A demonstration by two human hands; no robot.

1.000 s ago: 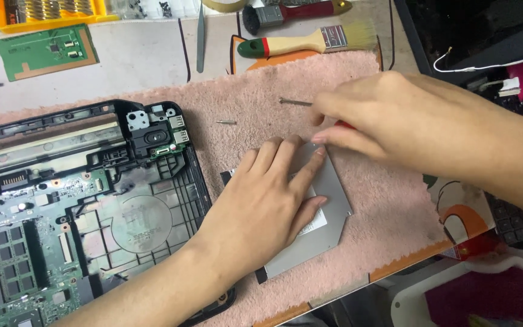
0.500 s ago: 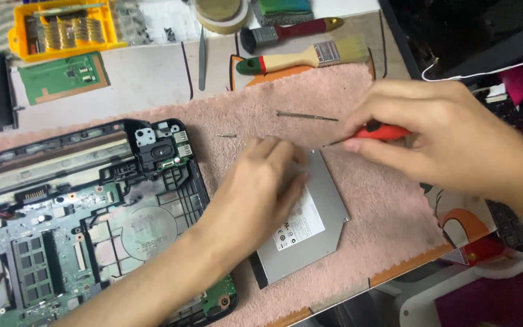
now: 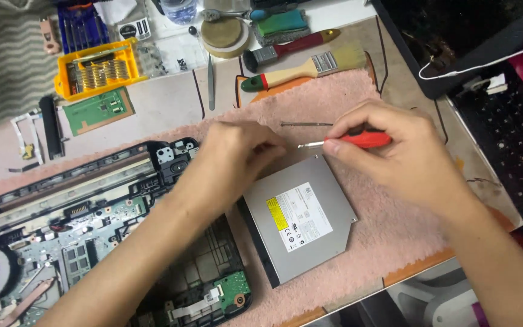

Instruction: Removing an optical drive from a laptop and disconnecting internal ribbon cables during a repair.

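Right hand (image 3: 407, 151) fingers pinch a red-handled screwdriver (image 3: 349, 141) at the optical drive's (image 3: 301, 218) upper corner; left hand (image 3: 231, 157) fingers clenched beside it. A slipping tip could gouge the casing.

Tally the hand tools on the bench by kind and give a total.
Brushes: 2
Screwdrivers: 1, red-handled, in the right hand
Tweezers: 1
Loose metal rods: 1
Total: 5

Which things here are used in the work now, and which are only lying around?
In use:
- left hand at the drive's corner
- right hand holding the red screwdriver
- grey drive on the pink towel

Lying about:
- open laptop
- two brushes
- yellow box
- green board
- tape roll
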